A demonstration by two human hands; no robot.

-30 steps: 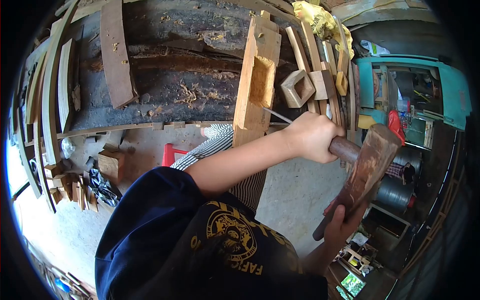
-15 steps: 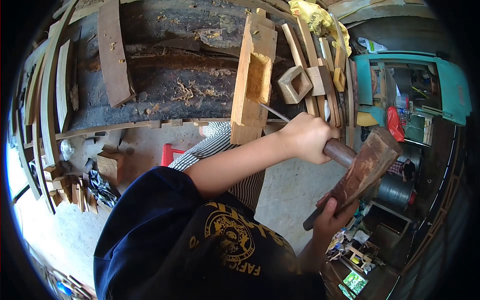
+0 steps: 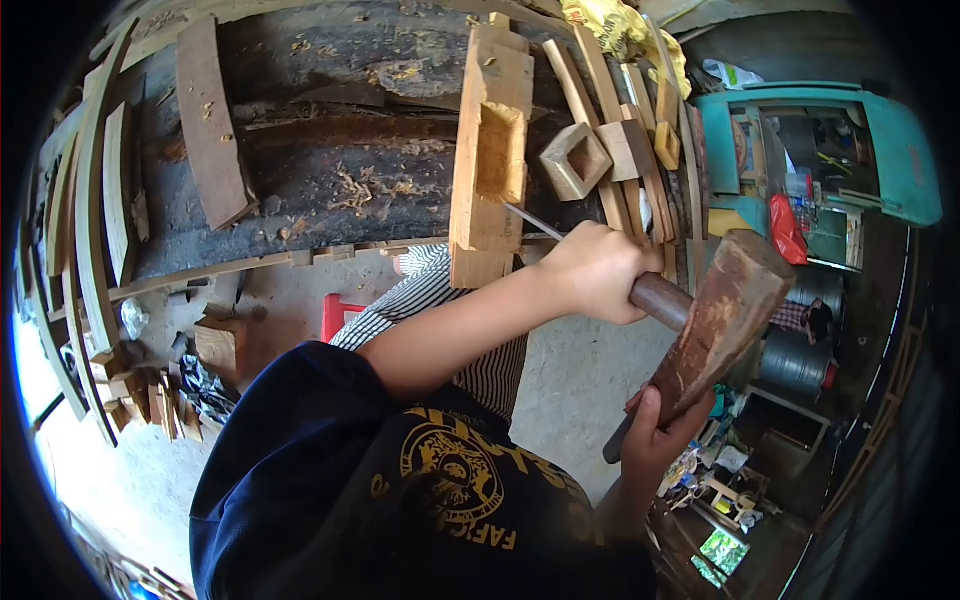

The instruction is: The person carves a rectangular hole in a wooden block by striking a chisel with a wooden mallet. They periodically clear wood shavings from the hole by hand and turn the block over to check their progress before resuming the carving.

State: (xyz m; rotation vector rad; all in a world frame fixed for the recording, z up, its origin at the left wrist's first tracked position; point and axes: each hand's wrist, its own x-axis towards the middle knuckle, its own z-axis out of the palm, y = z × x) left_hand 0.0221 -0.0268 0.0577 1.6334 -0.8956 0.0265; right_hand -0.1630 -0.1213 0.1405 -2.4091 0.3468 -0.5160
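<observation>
Brown-handled metal chisel point(image 3: 662, 299): clamped in grip of left hand point(image 3: 600, 270), tip at long, hollowed, pale wooden block point(image 3: 478, 222). Right hand point(image 3: 664, 440): grip clamped on brown wooden mallet point(image 3: 730, 315).

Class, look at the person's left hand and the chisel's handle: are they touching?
Touching. The head view shows the left hand closed in a fist around the chisel's handle, whose brown end sticks out past the fist.

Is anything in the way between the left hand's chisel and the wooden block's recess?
Nothing visible stands between. The chisel reaches from the left hand toward the near end of the recess in the wooden block. Whether its tip touches wood, I can't tell.
</observation>
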